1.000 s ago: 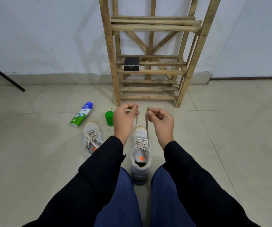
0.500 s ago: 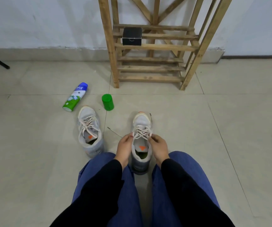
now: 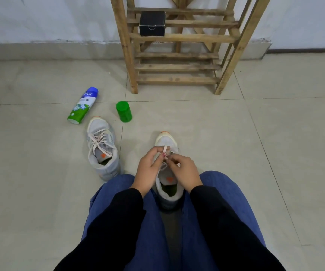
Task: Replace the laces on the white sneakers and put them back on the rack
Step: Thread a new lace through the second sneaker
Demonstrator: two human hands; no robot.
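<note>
1. Hands: the left hand [image 3: 150, 169] and right hand [image 3: 185, 171] meet over the tongue of the near sneaker [image 3: 166, 140], their fingertips almost touching. Both sets of fingers curl inward and pinch the lace [image 3: 165, 148]. A short flat loop of it stands up just above them.
2. Change: a second ago both hands were raised, drawing the two lace ends taut above the shoe. Half a second ago they had dropped to the sides of its collar. Now they sit forward over the upper eyelets, bringing the ends together.
3. Reading: threading looks finished on this shoe, so this is probably the tying stage. The fingers hide any knot, so I cannot tell whether one has formed.
4. Position: the near sneaker stands on the tiled floor [image 3: 275, 153] between the knees, toe toward the rack [image 3: 177, 67].
5. The other sneaker [image 3: 102, 147] stands apart to the left and is laced. Whether it is knotted is unclear.
6. Rack: only a black box [image 3: 152, 23] shows on the visible shelves. Both shoes are yet to be returned.
7. Nearby: a spray can [image 3: 82, 105] lies on its side and a green cap [image 3: 124, 111] stands upright, both just beyond the other sneaker.
</note>
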